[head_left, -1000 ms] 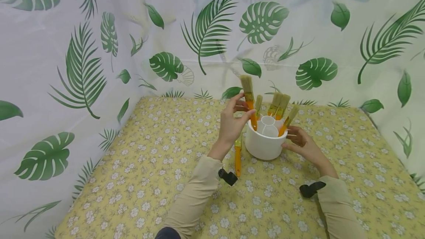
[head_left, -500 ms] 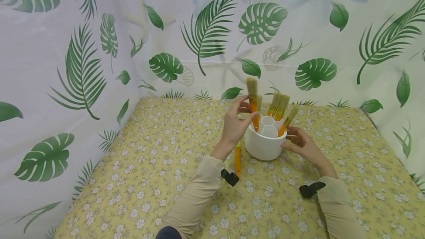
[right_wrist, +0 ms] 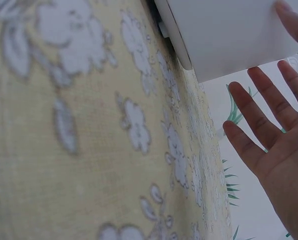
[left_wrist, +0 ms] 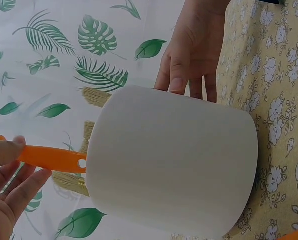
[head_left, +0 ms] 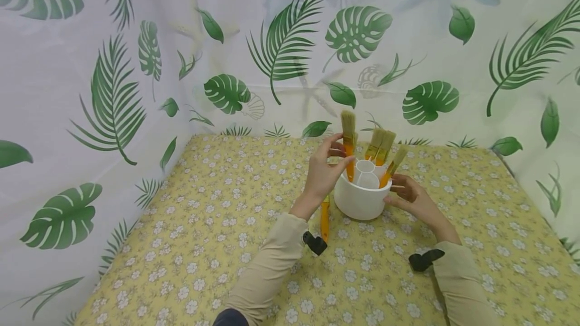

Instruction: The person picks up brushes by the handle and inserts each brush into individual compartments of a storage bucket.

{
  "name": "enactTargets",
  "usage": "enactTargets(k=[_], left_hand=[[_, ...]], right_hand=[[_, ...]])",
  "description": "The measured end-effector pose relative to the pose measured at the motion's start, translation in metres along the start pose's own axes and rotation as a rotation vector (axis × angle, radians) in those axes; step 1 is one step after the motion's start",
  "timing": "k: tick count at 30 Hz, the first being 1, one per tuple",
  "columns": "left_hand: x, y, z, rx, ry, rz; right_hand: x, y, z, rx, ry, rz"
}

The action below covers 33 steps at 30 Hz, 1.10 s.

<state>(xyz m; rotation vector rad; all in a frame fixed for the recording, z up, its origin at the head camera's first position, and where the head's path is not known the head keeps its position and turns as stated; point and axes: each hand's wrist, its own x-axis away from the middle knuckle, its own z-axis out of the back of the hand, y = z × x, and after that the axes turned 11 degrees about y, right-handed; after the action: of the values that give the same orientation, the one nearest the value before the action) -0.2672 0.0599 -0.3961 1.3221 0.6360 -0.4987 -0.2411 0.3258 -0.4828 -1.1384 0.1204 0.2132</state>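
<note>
My left hand (head_left: 317, 177) pinches a paintbrush (head_left: 348, 127) by its orange handle, bristles up. In the left wrist view the holed end of this handle (left_wrist: 51, 158) is at the rim of a white round brush holder (head_left: 360, 202); the head view places it just inside the near left rim. The holder has inner dividers and a central ring. Several other paintbrushes (head_left: 383, 145) stand in it, bristles up, one partly hidden behind the held brush. My right hand (head_left: 414, 197) rests against the holder's right side, fingers spread and nearly straight (right_wrist: 258, 117).
Another orange-handled paintbrush (head_left: 324, 220) lies on the table left of the holder, its upper part hidden behind my left wrist. A yellow floral cloth (head_left: 217, 225) covers the table. Leaf-printed white sheeting (head_left: 281, 109) hangs behind and at both sides.
My left hand has moved slightly right and down with the paintbrush, which stands more upright and lower at the holder's rim. My right hand and the holder have stayed in place.
</note>
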Motion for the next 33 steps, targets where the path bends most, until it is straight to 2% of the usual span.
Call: enactTargets(k=[14,21,25,33], left_hand=[[0.002,-0.007,-0.005,-0.020,-0.021,-0.014],[0.003,-0.008,-0.008,-0.014,-0.034,0.003],[0.003,-0.009,-0.005,-0.028,-0.045,0.016],[0.003,-0.013,0.006,-0.125,-0.030,-0.006]], right_hand=[[0.000,0.000,-0.001,0.007,0.000,-0.017],[0.001,0.000,0.000,-0.007,-0.001,-0.019],[0.001,0.001,-0.001,-0.010,0.000,-0.021],[0.001,0.001,0.000,-0.008,-0.004,-0.025]])
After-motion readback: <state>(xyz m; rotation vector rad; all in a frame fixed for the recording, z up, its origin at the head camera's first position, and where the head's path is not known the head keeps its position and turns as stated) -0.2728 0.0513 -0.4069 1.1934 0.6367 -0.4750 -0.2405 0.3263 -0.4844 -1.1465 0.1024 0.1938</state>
